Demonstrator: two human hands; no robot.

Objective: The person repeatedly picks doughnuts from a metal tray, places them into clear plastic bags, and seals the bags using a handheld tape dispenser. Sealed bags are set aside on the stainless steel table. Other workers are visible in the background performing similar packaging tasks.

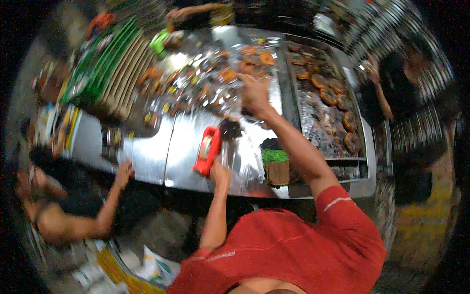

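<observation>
My left hand [220, 173] is at the lower end of a red tape dispenser [207, 150] that carries a pale roll. Blur hides whether its fingers grip the dispenser or only touch it. Just above and right of the dispenser is a dark lump [230, 128], with clear plastic [242, 158] spread below it. My right hand [255, 93] reaches forward over a heap of ring-shaped pastries in clear plastic [198, 82]. Its index finger extends to an orange-brown pastry [227, 75]; the other fingertips are not clear. All of this is on a shiny metal table [147, 154].
Right of the heap is a large tray [362, 147] of dark-topped ring pastries. Green and tan stacked crates [110, 73] stand at left. A brown box [277, 172] with green material is by my right forearm. Other people's hands are at left [125, 172], far side [178, 14] and right [373, 70].
</observation>
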